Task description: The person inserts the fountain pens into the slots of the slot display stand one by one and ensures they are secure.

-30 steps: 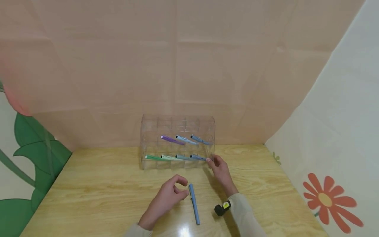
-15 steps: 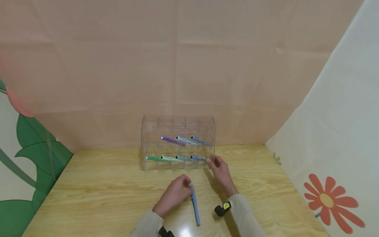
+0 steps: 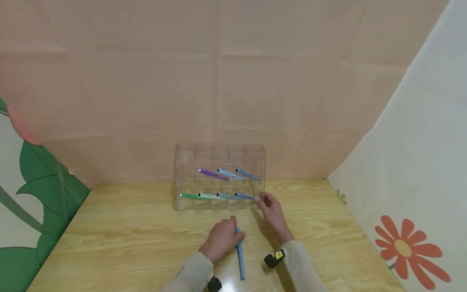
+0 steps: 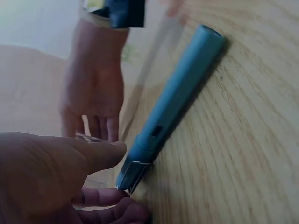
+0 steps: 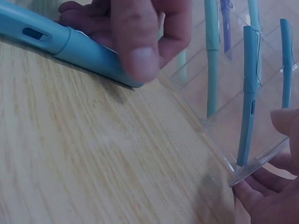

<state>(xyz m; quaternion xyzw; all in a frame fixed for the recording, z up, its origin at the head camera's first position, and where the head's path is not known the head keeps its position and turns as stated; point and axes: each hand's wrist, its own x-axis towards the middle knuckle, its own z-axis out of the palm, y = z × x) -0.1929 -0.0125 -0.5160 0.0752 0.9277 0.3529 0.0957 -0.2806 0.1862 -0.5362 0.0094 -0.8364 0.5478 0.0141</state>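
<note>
A blue capped pen (image 3: 240,261) lies on the wooden table, its clip showing in the left wrist view. My left hand (image 3: 222,239) holds its capped end, thumb (image 5: 142,63) on one side and curled fingers (image 4: 110,198) on the other. At the back stands a clear pen rack (image 3: 186,156) with slanted pens in two rows. My right hand (image 3: 273,213) grips the rack's lower right corner, the thumb in front and the other fingers around the side. Close to that thumb rests a blue pen (image 5: 247,98) in the lower row.
The rack's upper pens are a purple pen (image 3: 213,174), a light blue pen (image 3: 230,174) and a blue pen (image 3: 247,174). Below are a green pen (image 3: 189,196), a pale green pen and a grey-blue pen (image 3: 225,195). Behind the rack hangs a beige cloth (image 3: 219,81).
My left hand has moved right to the lying pen, and its fingers have come together around the capped end. My right hand has stayed at the rack's corner.
</note>
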